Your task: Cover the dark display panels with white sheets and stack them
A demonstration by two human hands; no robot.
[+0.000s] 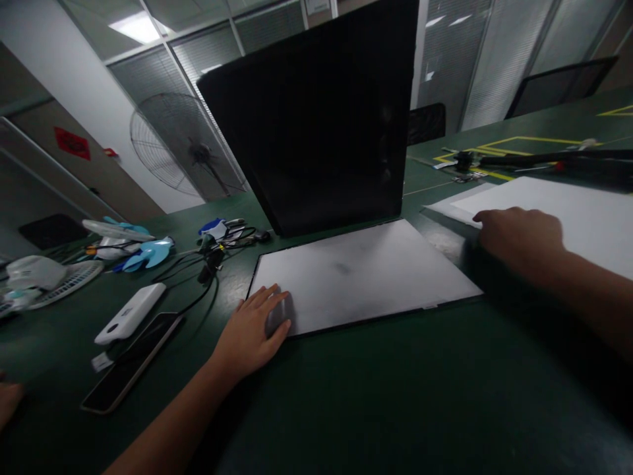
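A flat grey panel (pixel 361 274) lies on the green table (pixel 376 396). Behind it a large dark screen panel (pixel 316 112) stands tilted upright. My left hand (pixel 252 333) lies flat with fingers stretched out, pressing on the grey panel's near left corner. My right hand (pixel 521 237) rests knuckles up beside the grey panel's right edge, at the corner of a white sheet (pixel 568 218); its fingers curl downward and what is under them is hidden.
A black phone (pixel 133 363) and a white power bank (pixel 131 313) lie at the left, with cables (pixel 208 264), blue fan parts (pixel 146 254) and a white fan guard (pixel 44 280). A floor fan (pixel 178 145) stands behind. Another person's hand (pixel 7 399) shows at the left edge.
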